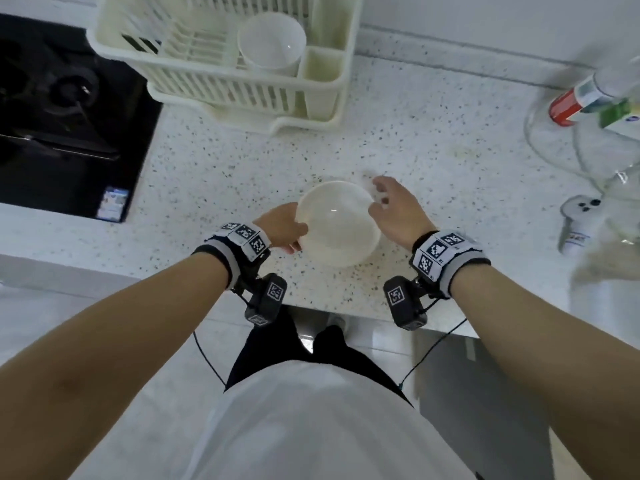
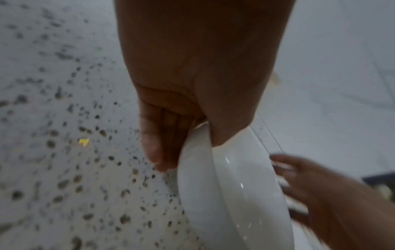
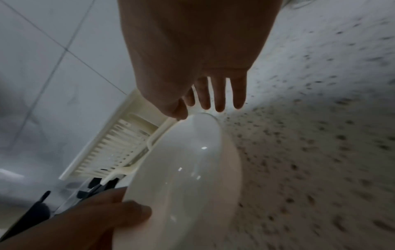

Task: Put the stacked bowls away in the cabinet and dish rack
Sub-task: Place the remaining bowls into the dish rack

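A white bowl [image 1: 337,225] sits low over the speckled counter [image 1: 433,150] near its front edge. My left hand [image 1: 299,237] grips its left rim, thumb inside and fingers under the outer wall, as the left wrist view shows on the bowl [image 2: 235,194]. My right hand [image 1: 379,195] hovers at the right rim with its fingers spread and straight, holding nothing. From the right wrist view the bowl [image 3: 181,169] lies just below those fingertips [image 3: 220,106]. I cannot tell whether one bowl or a stack is held. Another white bowl [image 1: 272,43] stands in the cream dish rack [image 1: 221,84].
A black stove [image 1: 62,109] fills the left side of the counter. Bottles and a carton [image 1: 588,98] crowd the right back corner, with a white bottle [image 1: 575,223] lying nearer. The counter's front edge runs just below my wrists. No cabinet is in view.
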